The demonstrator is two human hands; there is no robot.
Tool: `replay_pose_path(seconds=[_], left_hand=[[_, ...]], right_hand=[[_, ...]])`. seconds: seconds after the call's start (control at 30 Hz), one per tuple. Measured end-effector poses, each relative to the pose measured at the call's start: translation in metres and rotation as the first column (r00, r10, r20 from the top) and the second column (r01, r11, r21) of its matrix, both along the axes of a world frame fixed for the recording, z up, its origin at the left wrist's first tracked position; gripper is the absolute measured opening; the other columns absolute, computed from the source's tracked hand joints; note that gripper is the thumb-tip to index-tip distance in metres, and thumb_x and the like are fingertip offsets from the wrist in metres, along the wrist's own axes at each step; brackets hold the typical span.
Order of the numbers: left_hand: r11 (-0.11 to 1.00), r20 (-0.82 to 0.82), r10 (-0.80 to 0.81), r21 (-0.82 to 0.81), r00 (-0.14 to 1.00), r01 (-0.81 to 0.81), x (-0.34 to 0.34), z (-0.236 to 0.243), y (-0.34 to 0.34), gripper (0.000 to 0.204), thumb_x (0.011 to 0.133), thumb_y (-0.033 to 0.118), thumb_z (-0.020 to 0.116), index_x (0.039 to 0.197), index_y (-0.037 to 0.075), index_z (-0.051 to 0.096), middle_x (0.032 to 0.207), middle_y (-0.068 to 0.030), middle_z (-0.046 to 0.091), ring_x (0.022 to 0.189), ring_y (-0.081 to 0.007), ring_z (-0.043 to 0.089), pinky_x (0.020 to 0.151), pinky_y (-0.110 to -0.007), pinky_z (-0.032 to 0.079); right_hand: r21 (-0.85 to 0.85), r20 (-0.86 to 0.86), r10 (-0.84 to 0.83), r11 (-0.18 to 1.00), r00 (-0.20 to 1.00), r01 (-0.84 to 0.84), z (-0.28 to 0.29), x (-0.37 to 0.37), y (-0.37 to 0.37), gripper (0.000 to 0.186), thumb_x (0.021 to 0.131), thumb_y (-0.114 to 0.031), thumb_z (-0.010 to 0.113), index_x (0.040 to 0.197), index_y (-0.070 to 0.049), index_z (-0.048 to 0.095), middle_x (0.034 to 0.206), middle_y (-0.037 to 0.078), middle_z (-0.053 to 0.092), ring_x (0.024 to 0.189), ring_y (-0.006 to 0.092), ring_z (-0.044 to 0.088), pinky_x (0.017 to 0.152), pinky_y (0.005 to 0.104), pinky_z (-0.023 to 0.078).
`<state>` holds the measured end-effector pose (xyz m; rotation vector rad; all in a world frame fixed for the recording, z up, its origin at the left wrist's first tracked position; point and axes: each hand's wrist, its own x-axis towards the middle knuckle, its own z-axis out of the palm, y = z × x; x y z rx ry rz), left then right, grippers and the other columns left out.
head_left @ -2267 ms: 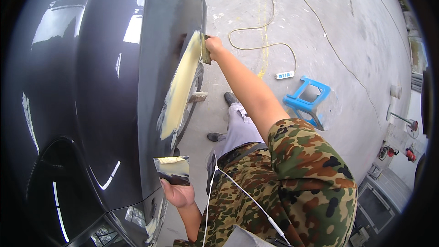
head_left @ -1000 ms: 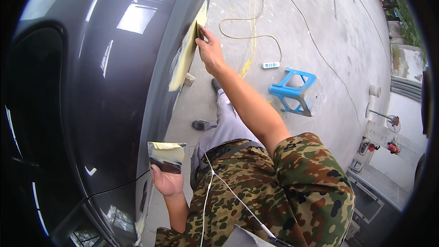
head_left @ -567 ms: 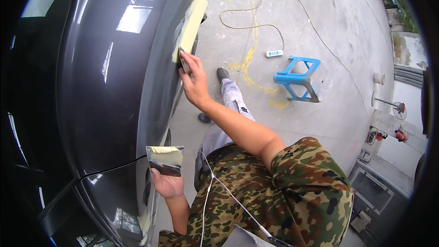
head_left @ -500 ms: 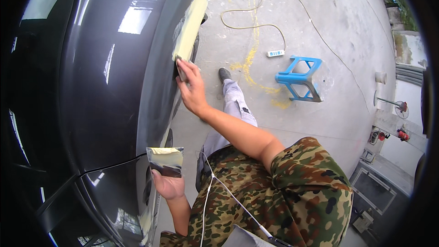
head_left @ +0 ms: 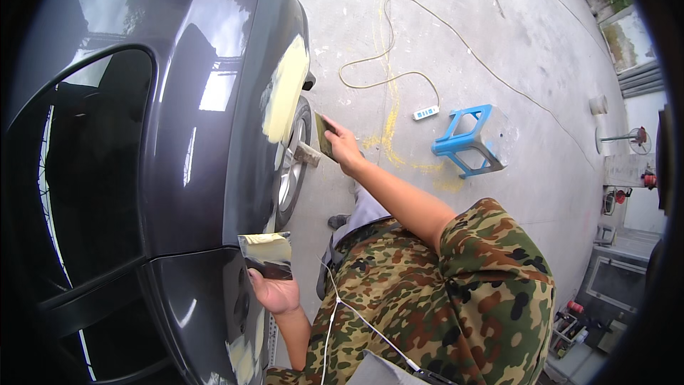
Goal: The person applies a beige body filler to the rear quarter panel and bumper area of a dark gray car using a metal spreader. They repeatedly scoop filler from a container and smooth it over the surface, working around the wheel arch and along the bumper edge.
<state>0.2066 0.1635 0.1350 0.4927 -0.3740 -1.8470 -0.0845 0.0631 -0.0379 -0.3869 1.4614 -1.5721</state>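
A small flat scraper (head_left: 325,135) is gripped in the right hand (head_left: 345,150), held just off the yellow filler patch (head_left: 285,89) on a dark car (head_left: 178,157). A shiny metal plate (head_left: 266,255) smeared with filler is held by the left hand (head_left: 274,292).

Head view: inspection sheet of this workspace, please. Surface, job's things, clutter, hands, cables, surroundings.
Surface: dark car body panel, glossy, with a pale yellow filler patch above the wheel.
Job's things: small spreader in the right hand; shiny metal board with a yellowish smear at its top in the left hand.
Clutter: blue plastic stool on the concrete floor, yellow stains near it.
Hands: right hand off the panel, grip closed on the spreader; left hand holds the board beside the panel.
Cables: yellowish cord looped to a power strip.
Surroundings: equipment along the right edge, too small to tell.
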Motion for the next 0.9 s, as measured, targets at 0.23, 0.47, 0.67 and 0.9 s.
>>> replay_pose_path(seconds=[0.23,0.47,0.67,0.9], left_hand=[[0.997,0.076,0.059,0.042,0.995,-0.062,-0.065,0.000,-0.033,0.049,0.106,0.026,0.052,0.145,-0.003,0.045,0.148,-0.0132,0.052,0.136,-0.0264,0.049,0.118,-0.041,0.035],[0.984,0.183,0.114,0.112,0.976,-0.136,-0.131,0.011,-0.069,0.051,0.106,0.027,0.051,0.146,-0.002,0.043,0.148,-0.0136,0.051,0.136,-0.0274,0.048,0.118,-0.042,0.035],[0.970,0.235,0.165,0.138,0.958,-0.201,-0.186,0.016,-0.116,0.052,0.106,0.029,0.052,0.146,-0.002,0.043,0.150,-0.0139,0.050,0.137,-0.0273,0.047,0.119,-0.043,0.033],[0.957,0.199,0.201,0.171,0.959,-0.236,-0.212,0.022,-0.119,0.053,0.105,0.029,0.053,0.147,-0.002,0.043,0.150,-0.0133,0.049,0.138,-0.0274,0.046,0.120,-0.043,0.032]], right_hand=[[0.191,0.206,0.021,0.980,0.978,-0.062,-0.012,-0.135,-0.127,0.051,0.095,0.002,0.047,0.143,-0.011,0.058,0.111,0.009,0.066,0.092,0.0191,0.062,0.081,0.0397,0.053],[0.309,0.298,0.036,0.942,0.954,-0.132,-0.039,-0.207,-0.248,0.047,0.095,0.002,0.039,0.132,-0.012,0.063,0.104,0.014,0.067,0.085,0.0286,0.066,0.071,0.0625,0.053],[0.507,0.360,0.021,0.835,0.933,-0.214,-0.044,-0.247,-0.319,0.028,0.100,-0.011,0.038,0.102,-0.009,0.066,0.099,0.015,0.068,0.083,0.0333,0.068,0.071,0.0705,0.050],[0.614,0.298,-0.012,0.768,0.954,-0.182,-0.059,-0.257,-0.328,0.029,0.101,-0.015,0.038,0.105,-0.007,0.066,0.099,0.015,0.068,0.083,0.0340,0.069,0.071,0.0691,0.051]])
